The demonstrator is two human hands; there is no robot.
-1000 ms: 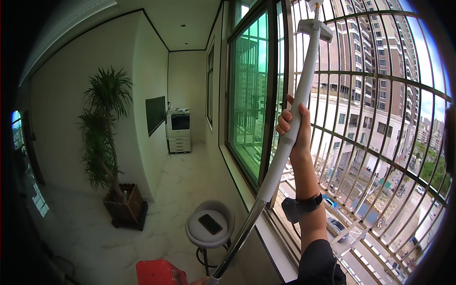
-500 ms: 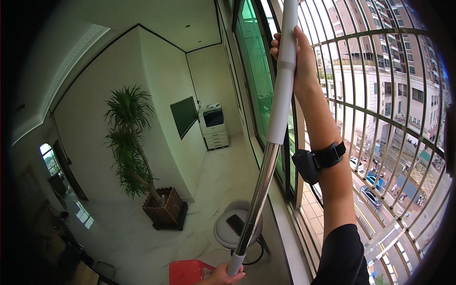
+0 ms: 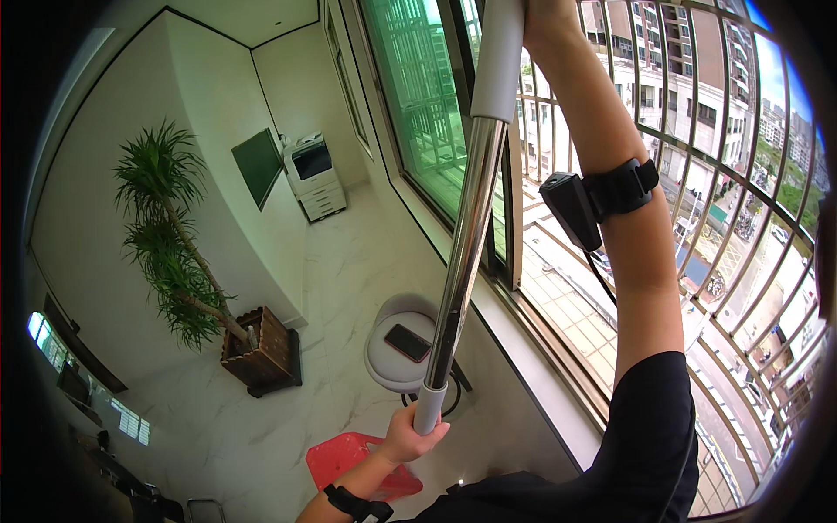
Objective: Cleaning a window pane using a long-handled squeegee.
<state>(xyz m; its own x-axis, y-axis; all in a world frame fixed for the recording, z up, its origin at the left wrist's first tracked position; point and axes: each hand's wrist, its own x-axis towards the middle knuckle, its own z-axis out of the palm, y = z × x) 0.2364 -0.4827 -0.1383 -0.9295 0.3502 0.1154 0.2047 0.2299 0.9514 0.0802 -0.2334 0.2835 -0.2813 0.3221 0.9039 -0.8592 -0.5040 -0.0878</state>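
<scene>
A long telescopic pole (image 3: 471, 235) with a chrome lower tube and a light grey upper sleeve runs up in front of me, leaning slightly right. My left hand (image 3: 408, 438) is closed around the grey grip at its lower end. At the top edge of the view my right hand (image 3: 549, 19) is against the grey upper sleeve; its fingers are cut off by the frame and hidden behind the pole. The pole's far end is out of view. Both forearms wear black strapped devices (image 3: 571, 207).
Beside the pole are a sliding window (image 3: 418, 96) with green glass and a sill, and metal window bars (image 3: 724, 174) above a street. Below stand a round grey stool (image 3: 392, 362) holding a phone (image 3: 407, 343), a red plastic stool (image 3: 340, 458), a potted plant (image 3: 260, 349) and a copier (image 3: 314, 179).
My view has shifted, and more of the left forearm and the red stool shows. The right hand now reaches the top edge of view, with more chrome tube exposed below the grey sleeve.
</scene>
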